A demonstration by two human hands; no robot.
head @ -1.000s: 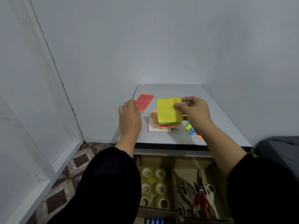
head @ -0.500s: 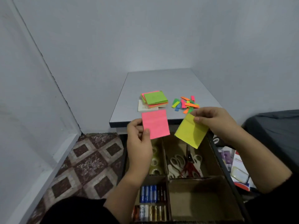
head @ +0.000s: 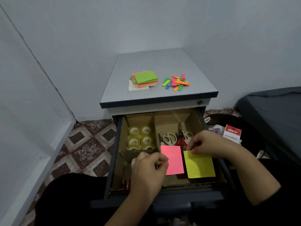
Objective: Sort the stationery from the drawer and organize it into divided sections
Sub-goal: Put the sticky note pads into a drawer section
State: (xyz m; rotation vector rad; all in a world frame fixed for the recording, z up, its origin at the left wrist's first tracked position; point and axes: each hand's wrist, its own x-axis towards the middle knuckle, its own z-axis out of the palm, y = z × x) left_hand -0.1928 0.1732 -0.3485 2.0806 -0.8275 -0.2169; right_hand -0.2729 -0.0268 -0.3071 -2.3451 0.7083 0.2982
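Over the near right section of the open drawer (head: 164,187), the left hand (head: 149,170) pinches the left edge of a pink sticky note (head: 173,159), its grip narrow, thumb and curled fingers closed on the paper. Just to the right of that grip, the right hand (head: 206,145) pinches the top left corner of a yellow sticky note (head: 200,165), which hangs down from the fingers beside the pink one; the two notes lie edge to edge, nearly touching, and whether they rest on the drawer bottom cannot be told. Just beyond both grips, scissors (head: 171,138) with pale and red handles lie in the far right section. Left of those and beyond the left grip, rolls of clear tape (head: 140,137) fill the far left section. Under the left wrist, a few small shiny cylinders (head: 126,184) show in the near left section, too dim to name. Farther away, on the cabinet's grey surface (head: 162,62), a stack of sticky notes (head: 144,79) with a green one on top sits beside a loose heap of small coloured paper strips (head: 176,82). Right of the right grip, a red and white box (head: 232,132) sits on the floor.
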